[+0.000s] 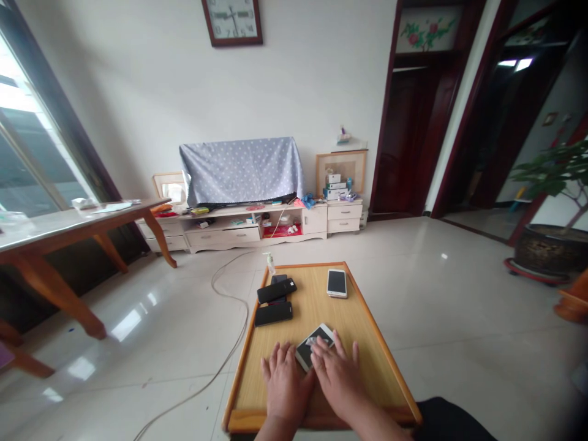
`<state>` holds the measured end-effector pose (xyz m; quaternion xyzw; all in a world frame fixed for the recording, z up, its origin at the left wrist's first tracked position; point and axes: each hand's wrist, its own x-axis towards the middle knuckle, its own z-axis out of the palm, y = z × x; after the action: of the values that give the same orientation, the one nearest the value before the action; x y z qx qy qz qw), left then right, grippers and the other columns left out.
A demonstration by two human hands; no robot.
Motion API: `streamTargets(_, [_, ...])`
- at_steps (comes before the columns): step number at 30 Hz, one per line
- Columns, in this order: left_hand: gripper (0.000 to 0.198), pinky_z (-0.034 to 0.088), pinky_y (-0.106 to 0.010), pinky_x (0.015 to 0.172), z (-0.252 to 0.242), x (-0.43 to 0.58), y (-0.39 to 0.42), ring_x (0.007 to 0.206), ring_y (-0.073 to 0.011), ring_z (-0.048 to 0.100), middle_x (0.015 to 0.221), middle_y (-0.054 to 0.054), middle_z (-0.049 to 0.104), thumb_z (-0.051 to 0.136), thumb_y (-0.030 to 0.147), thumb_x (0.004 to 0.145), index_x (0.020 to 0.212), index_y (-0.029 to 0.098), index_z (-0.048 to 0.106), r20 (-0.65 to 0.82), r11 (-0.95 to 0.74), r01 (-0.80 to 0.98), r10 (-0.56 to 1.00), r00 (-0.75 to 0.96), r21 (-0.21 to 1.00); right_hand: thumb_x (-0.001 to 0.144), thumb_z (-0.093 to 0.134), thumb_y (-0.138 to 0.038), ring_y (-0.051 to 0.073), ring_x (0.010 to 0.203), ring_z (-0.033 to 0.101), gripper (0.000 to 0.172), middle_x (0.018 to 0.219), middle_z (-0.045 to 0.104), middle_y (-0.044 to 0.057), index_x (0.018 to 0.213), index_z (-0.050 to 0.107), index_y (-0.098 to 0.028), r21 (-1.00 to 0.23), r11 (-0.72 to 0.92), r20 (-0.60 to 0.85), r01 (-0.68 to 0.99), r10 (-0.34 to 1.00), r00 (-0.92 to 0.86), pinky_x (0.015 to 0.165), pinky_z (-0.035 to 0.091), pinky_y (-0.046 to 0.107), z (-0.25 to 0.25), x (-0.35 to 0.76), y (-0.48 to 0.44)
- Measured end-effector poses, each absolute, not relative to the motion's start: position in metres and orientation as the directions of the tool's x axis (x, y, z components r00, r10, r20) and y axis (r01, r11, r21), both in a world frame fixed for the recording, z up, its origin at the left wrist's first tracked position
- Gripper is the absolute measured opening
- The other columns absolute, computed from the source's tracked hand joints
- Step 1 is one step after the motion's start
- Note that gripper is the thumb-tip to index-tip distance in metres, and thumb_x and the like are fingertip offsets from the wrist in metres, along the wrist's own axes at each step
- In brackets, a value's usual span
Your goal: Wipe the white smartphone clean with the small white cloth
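Note:
A white smartphone with a dark screen (pixel 302 353) lies at an angle near the front of the small wooden table. My right hand (pixel 337 376) is over its right part, fingertips pressing a small, crumpled, greyish-white wipe (pixel 313 340) to the screen. The fingers hide part of this wipe and of the phone. My left hand (pixel 285 383) rests beside the phone's left corner, fingers a little spread and holding nothing. Its thumb is close to the phone's lower edge; whether they touch I cannot tell.
Black phones (pixel 274 313) lie at the table's left side, partly stacked. Another white phone (pixel 337 283) is at the back right. A pump bottle (pixel 271 264) stands by the back left corner. The tabletop (pixel 367 361) has a raised wooden rim. A cable (pixel 243 306) runs across the floor.

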<state>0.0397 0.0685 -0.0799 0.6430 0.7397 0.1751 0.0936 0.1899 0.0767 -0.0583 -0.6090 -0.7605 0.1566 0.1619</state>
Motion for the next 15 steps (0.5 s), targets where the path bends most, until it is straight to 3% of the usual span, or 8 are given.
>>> streamTargets(4, [0.058,0.009,-0.061,0.125,-0.078,0.042,0.068,0.149,-0.0335,0.031,0.151,-0.012,0.055,0.057,0.042,0.085,0.138,0.019,0.057,0.102,0.11,0.919,0.982,-0.16,0.38,0.106,0.017,-0.057,0.036,0.157,0.014,0.059,0.159,0.044,-0.003,0.146,0.054,-0.035,-0.394,0.089,0.061,0.915,0.996,-0.071,0.119,0.0,0.076,-0.059,0.196,0.091])
streamTargets(10, [0.051,0.01,-0.054,0.126,-0.088,0.036,0.07,0.153,-0.0268,0.027,0.156,-0.007,0.05,0.037,0.02,0.092,0.14,0.022,0.055,0.069,0.104,0.916,0.988,-0.141,0.389,0.108,0.015,-0.05,0.027,0.156,0.019,0.052,0.156,0.049,-0.008,0.149,0.046,-0.045,-0.524,0.331,0.051,0.785,0.932,-0.358,0.123,0.0,0.068,-0.061,0.173,0.068])
streamTargets(15, [0.055,0.01,-0.06,0.125,-0.083,0.04,0.069,0.149,-0.0327,0.031,0.151,-0.01,0.055,0.055,0.041,0.087,0.137,0.019,0.057,0.109,0.108,0.91,0.98,-0.164,0.4,0.108,0.016,-0.051,0.033,0.157,0.017,0.055,0.157,0.048,-0.004,0.145,0.054,-0.039,-0.438,0.182,0.046,0.881,0.983,-0.18,0.12,0.002,0.074,-0.05,0.185,0.093])
